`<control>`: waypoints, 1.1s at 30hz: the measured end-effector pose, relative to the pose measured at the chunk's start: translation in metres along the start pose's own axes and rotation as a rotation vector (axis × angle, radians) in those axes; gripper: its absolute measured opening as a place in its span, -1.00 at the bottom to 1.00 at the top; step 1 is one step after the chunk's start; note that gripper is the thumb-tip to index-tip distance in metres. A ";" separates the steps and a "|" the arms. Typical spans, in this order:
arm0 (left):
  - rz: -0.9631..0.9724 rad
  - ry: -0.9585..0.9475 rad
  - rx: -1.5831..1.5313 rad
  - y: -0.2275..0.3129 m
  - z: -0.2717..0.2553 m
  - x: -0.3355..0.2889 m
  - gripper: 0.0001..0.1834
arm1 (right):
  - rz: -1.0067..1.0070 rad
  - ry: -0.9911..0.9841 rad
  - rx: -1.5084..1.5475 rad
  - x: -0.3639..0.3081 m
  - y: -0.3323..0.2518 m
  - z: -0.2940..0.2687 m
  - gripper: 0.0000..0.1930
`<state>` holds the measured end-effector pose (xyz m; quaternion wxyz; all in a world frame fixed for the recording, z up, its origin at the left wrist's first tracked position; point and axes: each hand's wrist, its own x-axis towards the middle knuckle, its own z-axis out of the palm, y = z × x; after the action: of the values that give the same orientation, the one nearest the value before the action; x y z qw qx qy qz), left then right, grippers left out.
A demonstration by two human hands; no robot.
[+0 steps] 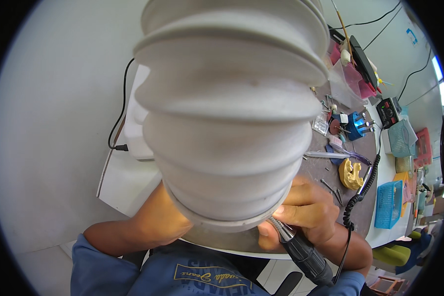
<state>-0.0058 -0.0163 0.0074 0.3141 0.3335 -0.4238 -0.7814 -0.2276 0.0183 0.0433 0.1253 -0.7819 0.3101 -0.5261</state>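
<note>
A wide white ribbed hose (227, 123) hangs in the middle of the view and hides much of what lies behind its lower rim. My right hand (313, 212) is closed around a black and silver rotary handpiece (308, 256), its metal end pointing up and left under the rim. My left hand (170, 217) reaches in behind the hose from the left. Its fingers are hidden, so what they hold does not show. The handpiece's working tip is out of sight too.
On the grey bench mat to the right lie a yellow dental cast (350, 173), a purple toothbrush (348, 149), a blue bur stand (356, 129) and several burs. A coiled black cord (352, 202) runs from a control box (388, 112). A blue basket (388, 204) stands beyond.
</note>
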 end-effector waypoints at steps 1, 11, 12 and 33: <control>0.014 -0.012 -0.043 0.000 0.002 0.001 -0.69 | 0.002 0.003 -0.005 -0.001 -0.001 0.001 -0.70; 0.139 -0.005 -0.155 -0.008 0.002 -0.001 -0.63 | -0.156 -0.064 -0.084 -0.001 -0.001 0.001 -0.72; 0.147 0.001 -0.124 -0.009 0.002 -0.001 -0.62 | -0.150 -0.059 -0.077 0.000 -0.002 0.003 -0.72; 0.079 0.157 -0.032 0.000 0.012 -0.006 -0.58 | -0.163 -0.054 -0.005 0.000 0.001 0.006 -0.74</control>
<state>-0.0118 -0.0060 0.0144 0.3823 0.3715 -0.3981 -0.7466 -0.2222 0.0170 0.0406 0.0886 -0.8187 0.2434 -0.5125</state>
